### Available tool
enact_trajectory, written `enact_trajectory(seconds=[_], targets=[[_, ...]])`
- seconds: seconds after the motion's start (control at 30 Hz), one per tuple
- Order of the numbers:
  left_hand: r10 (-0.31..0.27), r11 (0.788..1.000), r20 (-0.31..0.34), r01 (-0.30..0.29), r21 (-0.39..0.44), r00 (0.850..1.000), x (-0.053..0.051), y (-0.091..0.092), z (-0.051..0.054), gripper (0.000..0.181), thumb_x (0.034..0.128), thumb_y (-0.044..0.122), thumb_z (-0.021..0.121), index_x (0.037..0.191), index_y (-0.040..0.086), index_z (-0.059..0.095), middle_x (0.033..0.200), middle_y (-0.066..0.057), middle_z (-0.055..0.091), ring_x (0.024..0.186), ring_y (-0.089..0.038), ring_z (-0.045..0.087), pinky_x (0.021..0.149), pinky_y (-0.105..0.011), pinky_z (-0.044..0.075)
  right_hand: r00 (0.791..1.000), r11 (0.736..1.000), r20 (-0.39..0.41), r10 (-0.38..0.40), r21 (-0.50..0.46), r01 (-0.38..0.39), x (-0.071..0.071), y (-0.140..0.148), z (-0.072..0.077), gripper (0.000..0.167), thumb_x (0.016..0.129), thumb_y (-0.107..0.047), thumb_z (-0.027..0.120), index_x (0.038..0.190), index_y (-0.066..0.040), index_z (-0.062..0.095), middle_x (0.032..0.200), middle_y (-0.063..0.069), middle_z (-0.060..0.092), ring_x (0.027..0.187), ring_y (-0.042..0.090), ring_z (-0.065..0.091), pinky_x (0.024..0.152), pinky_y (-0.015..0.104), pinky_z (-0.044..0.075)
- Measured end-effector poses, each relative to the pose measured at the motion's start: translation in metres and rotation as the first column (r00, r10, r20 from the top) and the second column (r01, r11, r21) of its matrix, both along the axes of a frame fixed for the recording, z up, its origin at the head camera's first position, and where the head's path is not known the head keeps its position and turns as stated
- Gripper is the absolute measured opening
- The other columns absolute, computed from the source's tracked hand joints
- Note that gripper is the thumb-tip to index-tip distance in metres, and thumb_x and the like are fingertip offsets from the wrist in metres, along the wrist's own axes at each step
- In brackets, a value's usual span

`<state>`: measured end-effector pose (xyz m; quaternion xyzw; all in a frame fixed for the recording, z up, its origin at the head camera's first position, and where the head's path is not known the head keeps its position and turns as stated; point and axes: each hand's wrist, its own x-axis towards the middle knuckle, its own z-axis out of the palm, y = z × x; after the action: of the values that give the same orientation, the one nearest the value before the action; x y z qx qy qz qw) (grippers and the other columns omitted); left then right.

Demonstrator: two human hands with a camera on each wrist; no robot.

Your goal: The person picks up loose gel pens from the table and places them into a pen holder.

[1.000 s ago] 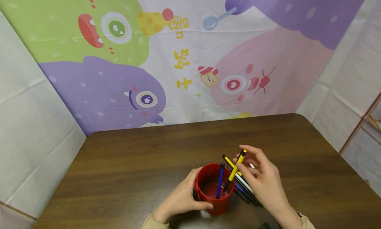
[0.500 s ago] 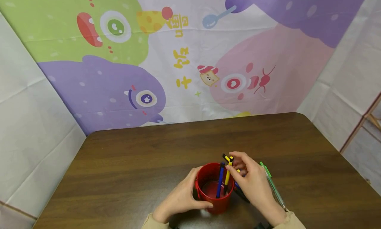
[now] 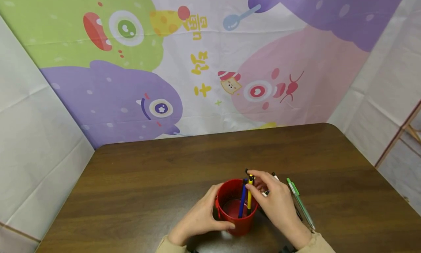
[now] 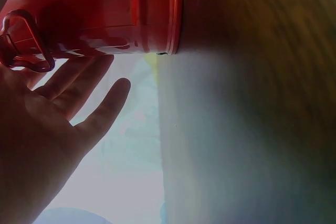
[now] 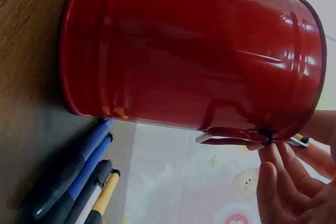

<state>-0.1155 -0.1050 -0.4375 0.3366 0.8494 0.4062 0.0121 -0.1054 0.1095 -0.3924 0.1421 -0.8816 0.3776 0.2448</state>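
The left hand (image 3: 200,218) curls round the left side of the red cup (image 3: 241,228), thumb on its front; the left wrist view shows the palm (image 4: 42,124) beside the red wall (image 4: 100,14). At the cup's right rim the right hand (image 3: 274,198) pinches the top of a yellow pen (image 3: 249,200), whose lower part is inside the cup. A blue pen (image 3: 242,201) leans inside, just left of it. In the right wrist view the right fingers (image 5: 294,177) are at the rim, by the cup's handle (image 5: 226,139).
Right of the right hand lies a green pen (image 3: 300,201) on the brown table (image 3: 148,180). Beside the cup's base, in the right wrist view, are blue pens (image 5: 86,161) and a yellow one (image 5: 107,192). Behind the table hangs a cartoon cloth (image 3: 207,114).
The right hand has moved left and slightly down, bringing the yellow pen more upright inside the cup. The green pen has come into view. The left hand keeps its hold.
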Motion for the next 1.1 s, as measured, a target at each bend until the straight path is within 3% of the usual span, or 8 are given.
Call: enact_trajectory(seconds=[0.2, 0.5, 0.77, 0.87, 0.97, 1.1], targets=[[0.002, 1.000, -0.003, -0.002, -0.007, 1.000, 0.000, -0.001, 0.001, 0.091, 0.0671, 0.050, 0.075, 0.139, 0.023, 0.025, 0.130, 0.003, 0.041, 0.115, -0.010, 0.046, 0.094, -0.031, 0.043, 0.999, 0.997, -0.015, -0.037, 0.062, 0.037, -0.001, -0.002, -0.004, 0.028, 0.070, -0.016, 0.078, 0.096, -0.015, 0.070, 0.075, -0.011, 0.057, 0.063, -0.002, 0.053, 0.055, 0.019, 0.047], [0.006, 1.000, -0.008, -0.006, -0.014, 1.000, 0.000, -0.002, 0.001, 0.090, 0.0681, 0.051, 0.073, 0.139, 0.023, 0.026, 0.129, 0.003, 0.041, 0.113, -0.011, 0.047, 0.093, -0.031, 0.044, 0.998, 0.993, 0.020, -0.051, 0.105, 0.049, 0.000, -0.003, -0.003, 0.028, 0.071, -0.018, 0.078, 0.098, -0.013, 0.071, 0.077, -0.011, 0.058, 0.066, 0.001, 0.055, 0.057, 0.021, 0.047], [0.010, 1.000, 0.039, -0.010, -0.010, 0.999, 0.000, -0.001, 0.002, 0.092, 0.0669, 0.050, 0.075, 0.139, 0.026, 0.024, 0.129, 0.003, 0.041, 0.113, -0.013, 0.047, 0.093, -0.033, 0.044, 0.991, 0.998, 0.126, -0.032, 0.062, 0.024, -0.004, 0.010, 0.000, 0.021, 0.088, -0.024, 0.060, 0.104, -0.012, 0.068, 0.081, -0.008, 0.059, 0.059, 0.001, 0.047, 0.050, 0.018, 0.042], [0.015, 1.000, 0.056, -0.014, -0.008, 0.998, 0.000, -0.001, 0.002, 0.091, 0.0666, 0.049, 0.076, 0.139, 0.027, 0.025, 0.129, 0.002, 0.042, 0.113, -0.013, 0.047, 0.093, -0.034, 0.044, 0.987, 0.994, 0.137, -0.079, 0.081, 0.068, -0.010, 0.023, 0.001, 0.020, 0.091, -0.021, 0.056, 0.105, -0.013, 0.067, 0.083, -0.005, 0.061, 0.057, 0.005, 0.044, 0.050, 0.021, 0.039], [0.016, 1.000, 0.063, -0.015, -0.008, 0.998, 0.000, -0.001, 0.002, 0.091, 0.0667, 0.050, 0.075, 0.139, 0.027, 0.025, 0.130, 0.002, 0.042, 0.113, -0.013, 0.047, 0.092, -0.034, 0.045, 0.980, 0.986, 0.147, -0.136, 0.116, 0.120, -0.019, 0.040, -0.003, 0.018, 0.089, -0.017, 0.059, 0.104, -0.011, 0.067, 0.085, 0.000, 0.062, 0.063, 0.009, 0.051, 0.054, 0.024, 0.042], [0.012, 1.000, 0.064, -0.012, -0.005, 0.998, 0.000, -0.001, 0.002, 0.091, 0.0671, 0.052, 0.074, 0.139, 0.027, 0.025, 0.130, 0.003, 0.041, 0.113, -0.013, 0.047, 0.092, -0.033, 0.045, 0.958, 0.967, 0.196, -0.209, 0.187, 0.173, -0.029, 0.063, -0.014, 0.020, 0.085, -0.013, 0.062, 0.103, -0.005, 0.065, 0.084, 0.006, 0.062, 0.069, 0.017, 0.057, 0.055, 0.032, 0.045]])
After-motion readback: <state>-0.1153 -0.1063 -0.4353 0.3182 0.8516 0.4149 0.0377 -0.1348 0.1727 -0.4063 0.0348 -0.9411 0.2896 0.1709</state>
